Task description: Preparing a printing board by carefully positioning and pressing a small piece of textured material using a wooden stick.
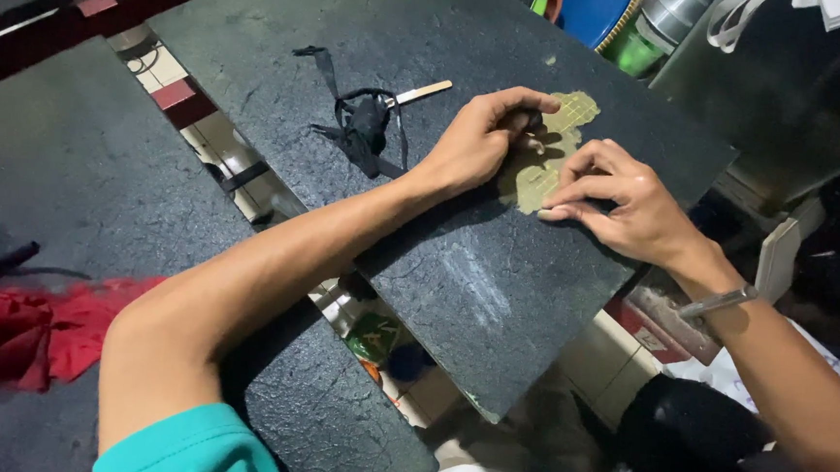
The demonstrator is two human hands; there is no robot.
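Single head-worn view, looking steeply down and slightly forward onto the dark stone slab [476,269] from close above. Near edge of slab toward bottom frame; far corner reaching the top right. No second view.

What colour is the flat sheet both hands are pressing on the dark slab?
Pale yellowish green, with a faint grid pattern on the flat sheet, seen in the head view.

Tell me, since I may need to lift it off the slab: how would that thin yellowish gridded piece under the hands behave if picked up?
The yellowish gridded piece lies flat on the dark slab, with ragged edges, so it is probably thin, light and floppy. It may tear easily. Left hand and right hand both press it with fingertips, suggesting it shifts or lifts if not held.
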